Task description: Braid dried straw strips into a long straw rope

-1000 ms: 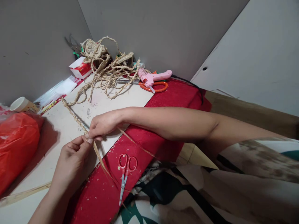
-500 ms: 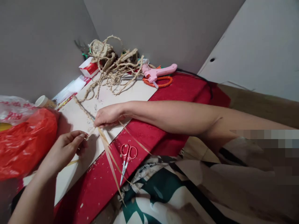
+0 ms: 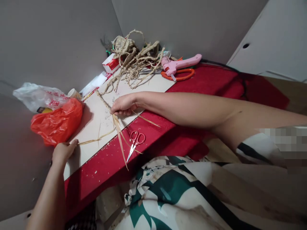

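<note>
My right hand (image 3: 124, 104) is closed around the lower end of a braided straw rope (image 3: 103, 99), over the white board (image 3: 90, 119). Loose straw strands (image 3: 121, 140) fan out below that fist toward the table's front edge. My left hand (image 3: 64, 153), at the board's left end, pinches a long straw strand (image 3: 90, 141) that runs back toward my right hand. Small scissors with red handles (image 3: 136, 138) lie on the red cloth, near the strand tips.
A heap of braided rope (image 3: 139, 60) lies at the back, beside a pink glue gun (image 3: 179, 65) and orange-handled scissors (image 3: 187, 75). On the left are a red plastic bag (image 3: 59, 121), a clear bag (image 3: 35, 95) and a paper cup (image 3: 74, 93).
My left hand has moved left and away from my right hand, drawing a strand out long. My right hand still grips the braid. The view has shifted, so the table appears farther right.
</note>
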`<state>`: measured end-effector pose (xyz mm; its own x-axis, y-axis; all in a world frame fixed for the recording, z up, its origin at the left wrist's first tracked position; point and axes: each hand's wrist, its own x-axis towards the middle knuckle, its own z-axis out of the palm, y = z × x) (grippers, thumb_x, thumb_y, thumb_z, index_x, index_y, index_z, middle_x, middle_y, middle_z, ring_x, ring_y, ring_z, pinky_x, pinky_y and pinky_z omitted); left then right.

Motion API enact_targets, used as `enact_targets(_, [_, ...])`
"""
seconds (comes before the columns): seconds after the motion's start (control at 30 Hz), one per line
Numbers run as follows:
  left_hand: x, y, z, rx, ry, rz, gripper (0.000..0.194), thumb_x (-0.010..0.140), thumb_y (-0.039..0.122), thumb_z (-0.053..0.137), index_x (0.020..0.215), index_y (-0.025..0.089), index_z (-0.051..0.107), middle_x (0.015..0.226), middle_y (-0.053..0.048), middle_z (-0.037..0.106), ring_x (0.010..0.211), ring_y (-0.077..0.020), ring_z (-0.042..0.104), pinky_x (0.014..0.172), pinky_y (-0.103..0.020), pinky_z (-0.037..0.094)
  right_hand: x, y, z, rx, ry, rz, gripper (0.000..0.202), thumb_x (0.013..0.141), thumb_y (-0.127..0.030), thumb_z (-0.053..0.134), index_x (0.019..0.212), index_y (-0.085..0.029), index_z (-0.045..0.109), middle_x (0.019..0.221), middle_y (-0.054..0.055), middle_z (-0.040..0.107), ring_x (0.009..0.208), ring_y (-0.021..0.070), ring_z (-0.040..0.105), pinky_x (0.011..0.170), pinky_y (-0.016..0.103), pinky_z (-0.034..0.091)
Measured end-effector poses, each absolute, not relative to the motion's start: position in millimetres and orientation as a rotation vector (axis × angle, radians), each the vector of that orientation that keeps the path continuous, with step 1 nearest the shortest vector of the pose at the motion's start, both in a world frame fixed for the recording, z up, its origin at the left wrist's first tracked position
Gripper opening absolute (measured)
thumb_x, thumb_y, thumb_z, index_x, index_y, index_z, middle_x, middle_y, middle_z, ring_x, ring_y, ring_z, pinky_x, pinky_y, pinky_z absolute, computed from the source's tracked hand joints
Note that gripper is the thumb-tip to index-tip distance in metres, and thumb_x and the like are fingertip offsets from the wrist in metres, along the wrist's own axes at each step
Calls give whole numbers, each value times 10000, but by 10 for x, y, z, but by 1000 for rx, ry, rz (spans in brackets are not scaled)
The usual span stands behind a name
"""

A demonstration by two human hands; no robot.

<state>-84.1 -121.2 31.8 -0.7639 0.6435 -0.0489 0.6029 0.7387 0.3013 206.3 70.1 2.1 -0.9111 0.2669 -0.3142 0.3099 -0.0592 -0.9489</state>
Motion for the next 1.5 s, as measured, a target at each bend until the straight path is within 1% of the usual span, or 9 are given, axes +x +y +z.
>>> enact_targets(0.17, [-580, -1363, 266, 958, 2651, 823, 141, 590, 265, 686, 649, 163, 608, 468, 2, 562, 458, -168, 527, 483, -281, 412, 2069, 700, 33, 633, 2127, -2163, 255, 895, -198, 417, 645, -165, 376, 452, -84, 289, 334, 25, 219, 351, 159, 144])
enact_targets(0.3, [-263, -1450, 398, 991, 2373, 1002, 315, 581, 317, 722, 833, 168, 606, 698, -41, 689, 624, -184, 642, 628, -299, 507, 2069, 696, 44, 609, 2120, -2158, 256, 885, -192, 422, 635, -166, 372, 449, -90, 269, 329, 20, 210, 356, 159, 131])
enact_targets(0.43, [-5, -1391, 413, 1050, 2194, 996, 367, 563, 415, 756, 785, 165, 605, 825, -78, 715, 722, -208, 666, 686, -325, 520, 2055, 707, 44, 604, 2124, -2162, 250, 877, -190, 429, 635, -161, 374, 449, -94, 268, 328, 16, 206, 362, 153, 133])
enact_targets(0.67, [156, -1080, 164, 1255, 2277, 941, 426, 573, 466, 773, 829, 135, 694, 659, -16, 644, 568, -127, 519, 550, -239, 407, 2022, 740, 14, 588, 2119, -2155, 249, 883, -197, 429, 641, -158, 385, 448, -90, 274, 323, 20, 190, 352, 153, 130])
enact_targets(0.87, [199, -867, 110, 1338, 2124, 834, 312, 543, 388, 803, 650, 142, 644, 550, 11, 573, 511, -100, 450, 486, -214, 321, 2004, 774, -44, 590, 2105, -2171, 245, 880, -219, 447, 646, -161, 402, 451, -85, 276, 333, 31, 213, 336, 156, 145])
enact_targets(1.07, [122, -708, 291, 1207, 1827, 968, 330, 597, 330, 813, 800, 171, 608, 667, 32, 565, 567, -82, 491, 542, -187, 399, 2050, 746, 2, 609, 2021, -2240, 261, 907, -213, 428, 659, -138, 454, 423, -87, 305, 318, 27, 217, 328, 148, 159])
enact_targets(1.2, [155, -618, 384, 1015, 1541, 959, 341, 631, 221, 812, 934, 185, 660, 798, 5, 617, 674, -93, 556, 610, -185, 453, 2057, 721, 12, 561, 1957, -2306, 338, 920, -212, 412, 588, -152, 391, 398, -95, 263, 305, 24, 187, 322, 152, 139])
enact_targets(1.4, [285, -499, 295, 973, 1380, 826, 229, 713, 243, 756, 923, 174, 695, 807, -14, 635, 637, -91, 538, 587, -193, 464, 2056, 726, -15, 514, 1871, -2442, 235, 920, -210, 442, 727, -113, 534, 399, -116, 252, 299, 21, 165, 323, 140, 135])
enact_targets(1.5, [314, -428, 229, 977, 1394, 798, 194, 745, 298, 742, 878, 163, 703, 722, 0, 617, 585, -74, 515, 554, -174, 452, 2053, 722, -19, 554, 1877, -2469, 323, 910, -242, 473, 606, -134, 449, 386, -105, 278, 295, 19, 189, 317, 144, 135])
